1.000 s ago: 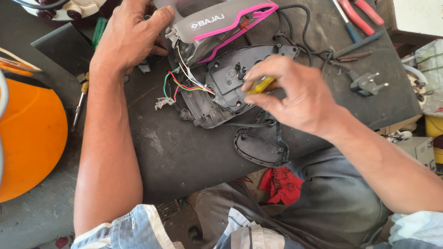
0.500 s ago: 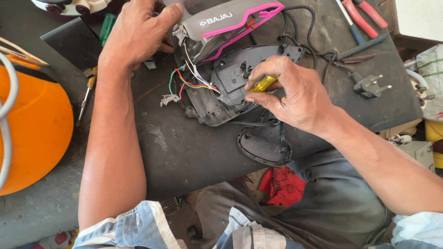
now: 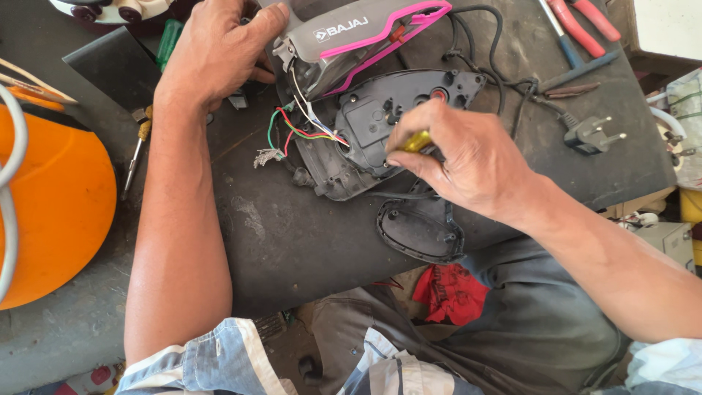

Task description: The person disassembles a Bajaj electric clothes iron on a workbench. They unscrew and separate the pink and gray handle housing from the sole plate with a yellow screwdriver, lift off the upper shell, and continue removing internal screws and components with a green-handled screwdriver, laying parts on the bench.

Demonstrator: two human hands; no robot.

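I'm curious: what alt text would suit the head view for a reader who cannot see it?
A person's right hand holds a yellow-handled screwdriver to the dark base of an opened clothes iron, while the left hand steadies its grey and pink housing. Coloured wires join the halves on a black mat.

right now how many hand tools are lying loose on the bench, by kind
pliers: 1
screwdriver lying by the left forearm: 1
green-handled tool, kind unclear: 1
total: 3
Not counted: the yellow-handled tool in the right hand.
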